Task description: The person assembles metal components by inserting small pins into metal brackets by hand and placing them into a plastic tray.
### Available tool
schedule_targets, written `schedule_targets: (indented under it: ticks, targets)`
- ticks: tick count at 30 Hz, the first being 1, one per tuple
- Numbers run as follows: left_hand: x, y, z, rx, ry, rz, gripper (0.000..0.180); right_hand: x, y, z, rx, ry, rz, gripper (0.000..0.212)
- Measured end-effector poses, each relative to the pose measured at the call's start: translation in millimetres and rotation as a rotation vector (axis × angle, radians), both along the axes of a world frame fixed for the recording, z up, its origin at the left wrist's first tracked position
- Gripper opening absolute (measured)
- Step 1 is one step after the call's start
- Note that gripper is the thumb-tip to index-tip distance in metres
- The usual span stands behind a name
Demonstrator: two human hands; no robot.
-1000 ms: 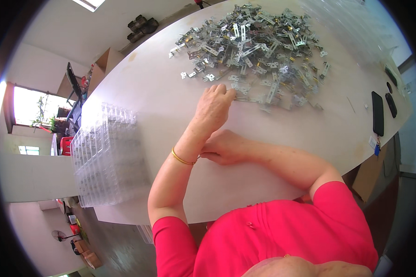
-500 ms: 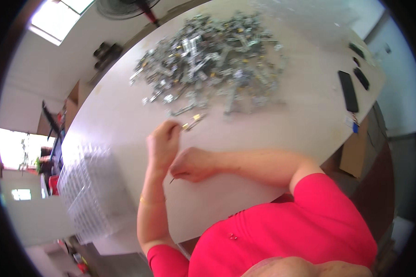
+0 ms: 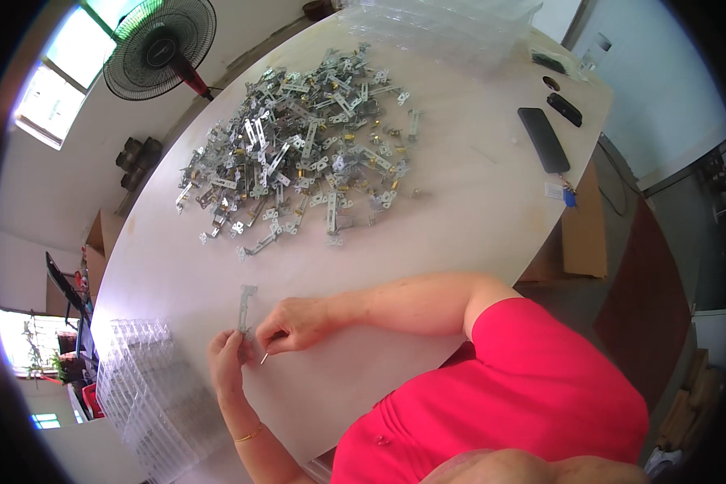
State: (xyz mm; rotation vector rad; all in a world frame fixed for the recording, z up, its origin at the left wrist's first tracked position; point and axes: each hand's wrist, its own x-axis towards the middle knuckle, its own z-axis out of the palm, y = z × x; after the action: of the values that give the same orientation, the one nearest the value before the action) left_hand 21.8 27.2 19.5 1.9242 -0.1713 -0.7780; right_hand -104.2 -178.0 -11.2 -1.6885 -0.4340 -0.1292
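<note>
Near the front of the white table, my left hand (image 3: 228, 359) is closed, pinching the lower end of a flat metal bracket (image 3: 245, 303) that points away from me. Close by its right side, almost touching, my right hand (image 3: 300, 321) is curled around a thin metal pin (image 3: 264, 357), whose tip sticks out below the fingers. Both hands hover over the tabletop. Beyond them lies a large heap of silvery metal brackets (image 3: 278, 149), some with brass-coloured parts. A few loose brackets (image 3: 260, 244) lie at the heap's near edge.
Clear plastic trays (image 3: 141, 379) are stacked at the table's left edge. Clear plastic sheeting (image 3: 448, 32) covers the far end. On the right lie a black flat device (image 3: 544, 139) and a smaller black object (image 3: 565, 110). A fan (image 3: 161, 52) stands behind the table.
My left hand has come back toward me with the bracket, beside my right hand. The right hand has turned and shifted slightly. The whole view has also swung.
</note>
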Motion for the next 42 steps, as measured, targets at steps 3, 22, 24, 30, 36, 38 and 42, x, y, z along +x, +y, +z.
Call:
schedule_targets:
  ticks: [3, 22, 24, 30, 36, 38, 42]
  targets:
    - [-2.9, 3.9, -2.4, -0.020, 0.017, 0.027, 0.021, 2.9, -0.8, -0.8, 0.088, 0.097, 0.027, 0.005]
    - [-28.5, -55.7, -14.3, 0.277, -1.350, -0.121, 0.027, 25.2, -20.4, -3.1, 0.698, 0.307, -0.425, 0.015]
    - [-28.1, -58.1, -17.9, 0.316, -1.361, -0.136, 0.029, 25.9, -20.4, -4.7, 0.690, 0.283, -0.387, 0.012]
    - [-17.0, -58.0, -34.1, 0.286, -1.301, -0.158, 0.021, 26.3, -17.9, -3.7, 0.588, 0.266, -0.412, 0.012]
    - [-28.6, -61.9, -23.6, -0.108, -0.712, 0.120, 0.020, 24.1, -12.4, -0.2, 0.512, 0.280, -0.432, 0.009]
    - [-34.8, -62.6, -8.1, -0.421, -0.188, 0.159, 0.025, 23.5, -11.9, 0.0, 0.484, 0.257, -0.453, 0.009]
    - [-35.4, -60.6, -12.5, -0.449, -0.102, 0.218, 0.027, 22.8, -10.9, -0.4, 0.452, 0.235, -0.454, 0.009]
